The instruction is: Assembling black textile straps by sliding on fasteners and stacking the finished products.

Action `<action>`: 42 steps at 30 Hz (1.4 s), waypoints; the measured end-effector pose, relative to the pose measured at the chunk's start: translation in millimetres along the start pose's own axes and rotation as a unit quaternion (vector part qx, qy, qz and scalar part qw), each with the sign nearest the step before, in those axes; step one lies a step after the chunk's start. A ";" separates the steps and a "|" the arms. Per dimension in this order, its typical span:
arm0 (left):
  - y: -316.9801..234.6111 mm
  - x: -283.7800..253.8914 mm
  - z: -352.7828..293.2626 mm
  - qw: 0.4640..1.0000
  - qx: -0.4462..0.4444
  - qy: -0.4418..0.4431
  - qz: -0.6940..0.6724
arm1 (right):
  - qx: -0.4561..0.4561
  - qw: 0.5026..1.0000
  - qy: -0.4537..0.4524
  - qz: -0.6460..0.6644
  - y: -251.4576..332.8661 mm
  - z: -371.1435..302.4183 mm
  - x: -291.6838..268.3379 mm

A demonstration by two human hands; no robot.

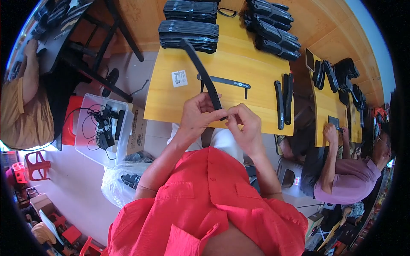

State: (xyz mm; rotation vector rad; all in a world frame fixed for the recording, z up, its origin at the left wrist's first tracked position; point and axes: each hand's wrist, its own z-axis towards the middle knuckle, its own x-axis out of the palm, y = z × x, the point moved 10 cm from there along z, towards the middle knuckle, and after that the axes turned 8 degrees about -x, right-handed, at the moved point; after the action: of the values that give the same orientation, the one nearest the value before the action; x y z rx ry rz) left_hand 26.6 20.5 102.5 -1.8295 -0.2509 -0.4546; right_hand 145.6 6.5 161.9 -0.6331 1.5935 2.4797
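Note:
A long flat black strap (204, 76) slants up and away from my hands over the near edge of the yellow table. My left hand (197, 114) is closed round its lower part, the thumb pressed along it. My right hand (245, 127) pinches at the near end of the strap, its fingertips touching my left thumb; what lies between those fingertips is too small to make out. Just beyond, another black strap (230, 82) with a small pale mark lies crosswise on the table. A white printed label (179, 79) lies left of it.
Stacked black strap bundles (188, 35) stand at the table's far side, with more bundles (273, 30) at far right. Loose black straps (279, 104) lie on the right. A clear bin (87, 128) of cables stands left. Other people sit at both sides, one at another yellow table (326, 106).

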 end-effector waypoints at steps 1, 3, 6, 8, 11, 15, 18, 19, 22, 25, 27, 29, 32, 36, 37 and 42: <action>-1.8 1.5 0.4 1.000 -0.009 0.010 0.023 | -0.067 0.996 0.010 -0.061 17.2 1.6 1.8; -5.3 1.2 0.5 0.999 -0.017 0.019 0.046 | -0.079 0.995 0.005 -0.066 20.0 1.0 3.0; -3.9 2.1 -0.4 0.997 -0.049 0.047 0.049 | -0.090 0.994 -0.005 -0.063 22.5 0.5 5.3; -4.8 2.0 -1.1 0.995 -0.052 0.048 0.076 | -0.088 0.995 -0.008 -0.055 22.5 1.1 6.6; -5.9 1.4 -3.3 0.995 -0.044 0.045 0.073 | -0.126 0.985 -0.021 -0.117 29.8 3.7 5.0; 11.5 9.3 -18.3 0.993 -0.086 0.083 0.021 | -0.158 0.959 -0.076 -0.224 20.2 18.4 -22.2; 26.0 20.3 -27.6 0.981 -0.142 0.129 0.006 | -0.120 0.964 -0.080 -0.222 10.8 19.8 -34.0; 27.0 12.5 -23.8 0.986 -0.143 0.081 -0.007 | -0.098 0.973 -0.053 -0.202 6.7 19.2 -31.4; 28.8 -1.9 -14.1 0.993 -0.111 0.011 0.029 | -0.010 1.000 -0.012 -0.022 -6.6 10.0 -16.4; 16.1 -9.0 -10.4 0.988 -0.042 -0.043 0.142 | 0.097 0.983 -0.027 0.153 -34.7 -6.6 -1.0; 10.3 -12.1 -10.8 0.976 -0.004 -0.075 0.202 | 0.174 0.953 -0.044 0.243 -48.3 -13.1 5.9; -3.6 -11.8 -14.7 0.935 0.086 -0.121 0.322 | 0.311 0.850 0.020 0.424 -61.1 -25.4 37.3; -10.3 -1.2 -19.1 0.910 0.101 -0.126 0.381 | 0.365 0.800 0.118 0.460 -62.0 -37.2 56.3; -12.1 -1.6 -19.9 0.893 0.131 -0.120 0.415 | 0.322 0.840 0.129 0.417 -57.6 -34.3 55.9; -6.4 0.0 -17.8 0.890 0.102 -0.066 0.440 | 0.323 0.835 0.113 0.430 -58.7 -32.8 45.5; 6.8 -35.3 -42.2 0.815 0.020 0.100 0.570 | 0.324 0.871 0.122 0.348 -64.2 -34.4 -24.2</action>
State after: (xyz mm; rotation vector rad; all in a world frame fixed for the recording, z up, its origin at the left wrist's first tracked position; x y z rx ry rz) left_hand -10.2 -19.6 92.0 -1.5420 0.9528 0.2235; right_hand 197.9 6.6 105.8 -0.2912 2.9798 1.9974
